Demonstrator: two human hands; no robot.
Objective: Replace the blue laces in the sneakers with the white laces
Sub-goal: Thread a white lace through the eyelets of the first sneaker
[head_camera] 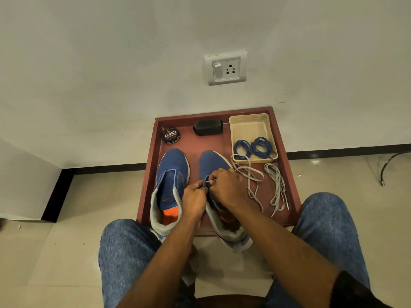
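Two blue sneakers without laces stand side by side on a maroon table (pixel 195 143). The left sneaker (pixel 171 174) is untouched. At the right sneaker (pixel 211 163), my left hand (pixel 194 198) grips the eyelet edge. My right hand (pixel 226 187) pinches the tip of a white lace (pixel 251 176) at an eyelet; the lace trails off to the right over the table. A second white lace (pixel 277 185) lies bundled further right. Two coiled blue laces (pixel 255 147) lie in a beige tray (pixel 251 123).
A round shoe-polish tin (pixel 170 135) and a black brush or sponge (pixel 208 127) sit at the table's back. My knees in jeans (pixel 329 218) flank the table's near edge. A wall with a socket (pixel 225 68) rises right behind the table.
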